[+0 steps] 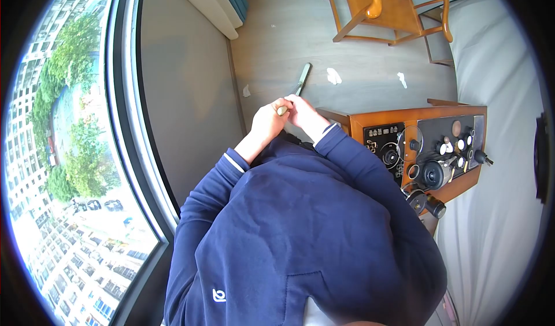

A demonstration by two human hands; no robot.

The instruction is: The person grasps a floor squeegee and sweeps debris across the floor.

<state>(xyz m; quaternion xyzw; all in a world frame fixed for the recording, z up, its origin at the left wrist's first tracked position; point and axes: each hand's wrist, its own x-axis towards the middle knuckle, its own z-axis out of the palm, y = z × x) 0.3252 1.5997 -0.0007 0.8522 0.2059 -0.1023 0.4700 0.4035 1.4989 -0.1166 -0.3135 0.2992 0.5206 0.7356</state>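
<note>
A long-handled tool, seen almost end-on, has a pale rounded handle end (282, 111) between my hands and a flat greenish head (304, 77) low over or on the floor beyond them. My left hand (269, 119) is closed round the handle near its top. Against it, my right hand (303, 115) is closed on the same handle. Most of the shaft is hidden by my hands. Crumpled white scraps lie on the grey floor: one (333, 76) just right of the tool head, another (402, 80) farther right, and a smaller one (247, 91) to the left.
On the right stands a wooden tea table (358, 119) with a kettle (433, 174), cups and jars. A wooden chair (390, 11) is at the top. A window (75, 112) and low wall (188, 77) run along the left; a pale covered surface (497, 66) is far right.
</note>
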